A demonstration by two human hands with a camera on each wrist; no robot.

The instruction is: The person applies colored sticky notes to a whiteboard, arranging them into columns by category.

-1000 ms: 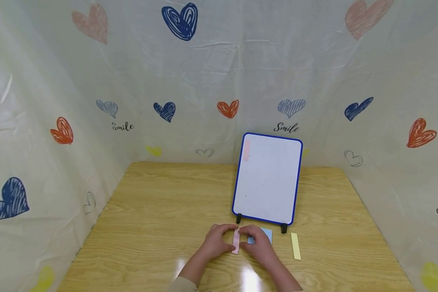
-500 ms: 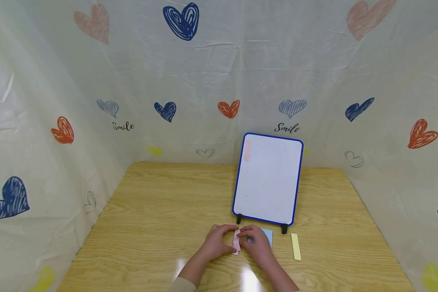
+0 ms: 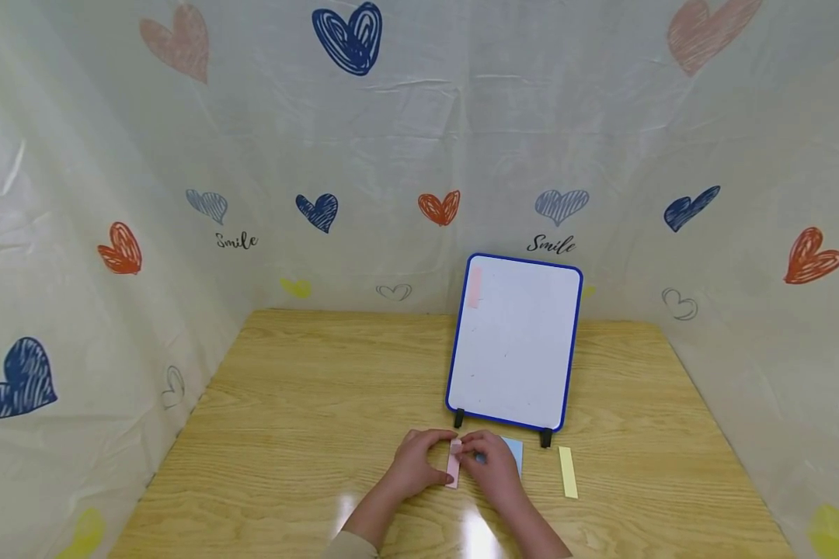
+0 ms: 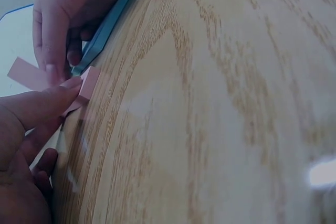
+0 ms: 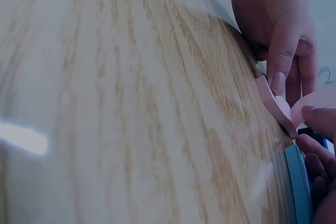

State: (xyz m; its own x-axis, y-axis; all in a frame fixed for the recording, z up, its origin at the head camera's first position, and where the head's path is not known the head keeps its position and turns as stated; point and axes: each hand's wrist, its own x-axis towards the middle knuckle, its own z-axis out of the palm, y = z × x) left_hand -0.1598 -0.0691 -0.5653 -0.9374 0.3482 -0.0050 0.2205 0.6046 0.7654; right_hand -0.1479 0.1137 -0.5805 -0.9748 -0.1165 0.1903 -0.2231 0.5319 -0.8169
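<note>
A narrow pink sticky note pad [image 3: 452,471] lies on the table, gripped at its sides between the thumb and fingers of my left hand [image 3: 412,464]. Beside it, my right hand [image 3: 496,464] pinches the pad's top sheet [image 4: 30,74], which curls up off the pad between thumb and forefinger. In the right wrist view the left thumb presses down on the pad [image 5: 275,106] while the lifted sheet [image 5: 320,99] bends away from it. A blue sticky note pad [image 3: 514,456] sits partly hidden behind the right hand.
A blue-framed whiteboard [image 3: 510,349] stands tilted just beyond the hands on black feet [image 3: 546,438]. One pink strip [image 3: 475,287] is stuck at its upper left. To the right lies a yellow strip pad [image 3: 568,472]. Heart-printed cloth [image 3: 391,140] surrounds the wooden table [image 3: 308,380].
The pink pad's top sheet lay flat, then buckled, and is now folded up in the right hand's pinch. The left hand has stayed in place on the pad.
</note>
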